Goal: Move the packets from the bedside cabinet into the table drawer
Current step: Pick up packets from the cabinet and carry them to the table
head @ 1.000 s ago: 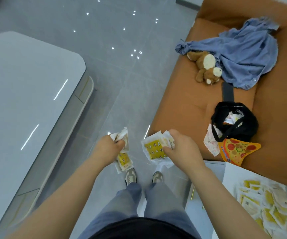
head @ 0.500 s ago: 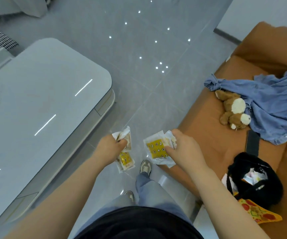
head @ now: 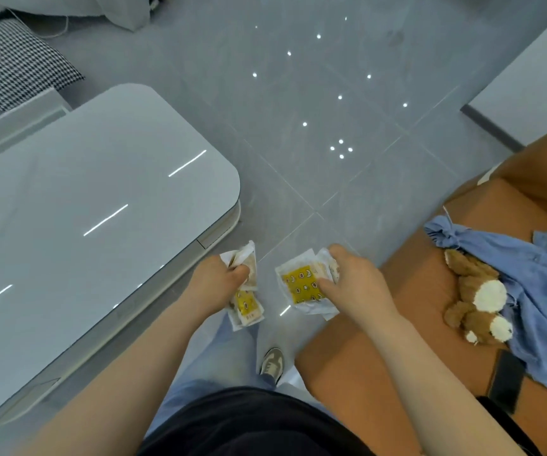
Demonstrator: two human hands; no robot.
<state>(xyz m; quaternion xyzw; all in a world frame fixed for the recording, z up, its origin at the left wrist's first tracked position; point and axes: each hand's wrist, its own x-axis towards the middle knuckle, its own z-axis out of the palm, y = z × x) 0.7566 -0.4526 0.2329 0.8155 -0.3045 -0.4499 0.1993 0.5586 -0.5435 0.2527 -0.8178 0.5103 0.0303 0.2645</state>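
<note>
Crinkled white plastic packets with yellow printed centres are pinched in the grip of the right hand. A second bunch of like packets is clenched in the left hand. Both are held over the grey tiled floor, just right of the glossy white round-cornered counter.

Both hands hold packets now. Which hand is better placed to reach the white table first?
Left, probably. The left hand, gripping a packet bundle, is close beside the white table edge. The right hand, holding a packet stack, is farther away, nearer the orange upholstery.
</note>
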